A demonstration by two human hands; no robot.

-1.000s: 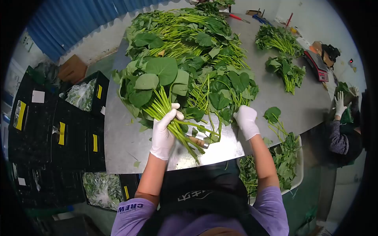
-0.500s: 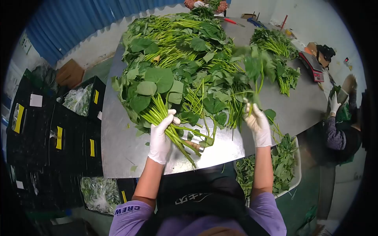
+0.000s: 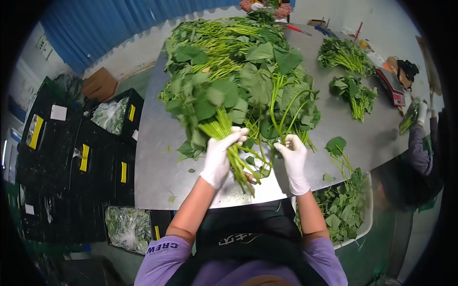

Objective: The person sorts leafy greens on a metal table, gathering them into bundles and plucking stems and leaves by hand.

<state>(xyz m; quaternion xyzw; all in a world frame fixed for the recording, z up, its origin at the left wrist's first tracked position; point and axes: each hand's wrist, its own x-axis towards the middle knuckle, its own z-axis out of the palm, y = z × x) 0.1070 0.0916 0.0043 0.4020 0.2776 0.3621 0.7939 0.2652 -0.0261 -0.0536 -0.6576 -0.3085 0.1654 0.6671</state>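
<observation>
My left hand, in a white glove, is wrapped round a thick bunch of leafy greens. The leaves point away from me and the cut stem ends hang below my fist. To its right, my gloved right hand pinches a few long, curved stems of leafy greens by their lower ends, their broad leaves standing up over the pile. A wood-coloured handle lies on the table, partly hidden behind the bunch's stems. Beyond both hands spreads a big pile of leafy greens.
The metal table carries separate bunches, a red scale and red-handled scissors. Below the edge stands a white basket of greens. Black crates are stacked at left. Other people work at the far end and right.
My right hand has come left and lower with its stems, nearer the bunch. The bunch in my left hand has shifted right in view, its leaves blurred. The view has swung slightly left.
</observation>
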